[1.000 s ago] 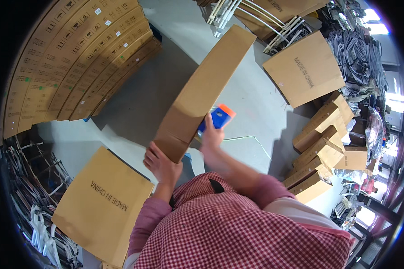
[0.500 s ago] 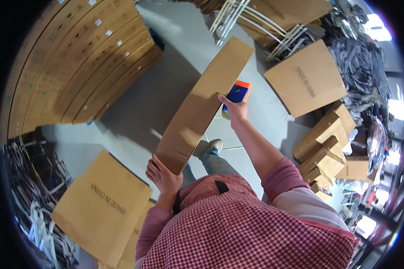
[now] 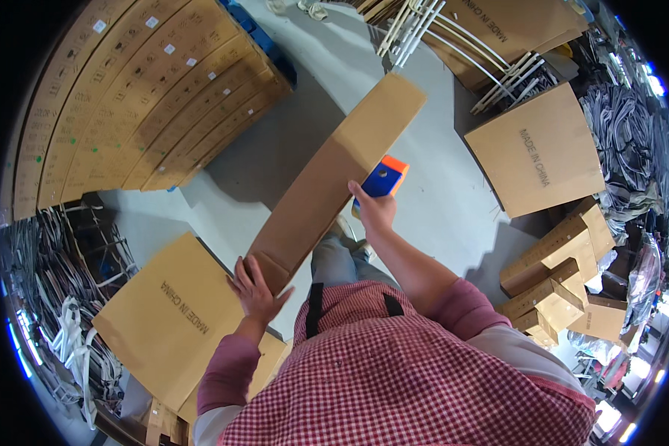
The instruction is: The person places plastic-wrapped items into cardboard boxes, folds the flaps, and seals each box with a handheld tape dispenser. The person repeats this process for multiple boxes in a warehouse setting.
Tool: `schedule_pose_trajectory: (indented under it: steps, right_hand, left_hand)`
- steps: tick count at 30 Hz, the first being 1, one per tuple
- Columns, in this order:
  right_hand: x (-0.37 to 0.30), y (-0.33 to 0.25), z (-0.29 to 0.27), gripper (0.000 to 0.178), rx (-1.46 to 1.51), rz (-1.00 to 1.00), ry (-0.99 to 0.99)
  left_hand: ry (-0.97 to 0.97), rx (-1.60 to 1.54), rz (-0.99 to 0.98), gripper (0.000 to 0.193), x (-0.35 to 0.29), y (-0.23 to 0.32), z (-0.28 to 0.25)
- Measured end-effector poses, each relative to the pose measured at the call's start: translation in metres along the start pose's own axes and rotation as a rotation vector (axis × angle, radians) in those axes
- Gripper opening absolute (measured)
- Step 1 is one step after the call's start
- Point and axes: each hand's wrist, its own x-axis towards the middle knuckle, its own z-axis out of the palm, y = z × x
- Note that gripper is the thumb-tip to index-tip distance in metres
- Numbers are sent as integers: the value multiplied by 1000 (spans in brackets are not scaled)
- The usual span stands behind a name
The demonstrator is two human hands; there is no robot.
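A long, narrow brown cardboard box (image 3: 334, 175) slants away in front of me, its near end creased. My left hand (image 3: 256, 293) rests against that near end, fingers spread and thumb standing apart. At the box's right side, my right hand (image 3: 377, 213) is closed around a blue and orange block-like thing (image 3: 383, 181) whose exact kind I cannot make out. The thumb lies by the box's edge, while the other fingers are hidden.
Stacked flat cartons (image 3: 149, 97) rise at the far left. One large carton (image 3: 171, 320) lies near left, another (image 3: 537, 149) to the right. White tube frames (image 3: 416, 30) stand at the back, smaller cartons (image 3: 557, 260) at right, and grey strips (image 3: 628, 141) beyond.
My left hand has loosened from its wrapped hold on the box end and spread its fingers. The box and right hand have shifted slightly left and nearer. The view has turned a little.
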Motion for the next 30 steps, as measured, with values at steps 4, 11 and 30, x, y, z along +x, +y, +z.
schedule_pose_trajectory:
  steps: [4,11,30]
  right_hand:
    - [0,1,-1,37,-21,-33,-9]
    - [7,-6,17,34,93,139,-30]
    - [47,-122,-72,45,-326,-486,-722]
  left_hand:
    - [100,-358,361,86,118,57,-56]
    - [891,-1084,458,22,308,186,-44]
    - [-820,-2104,150,44,318,128,-46]
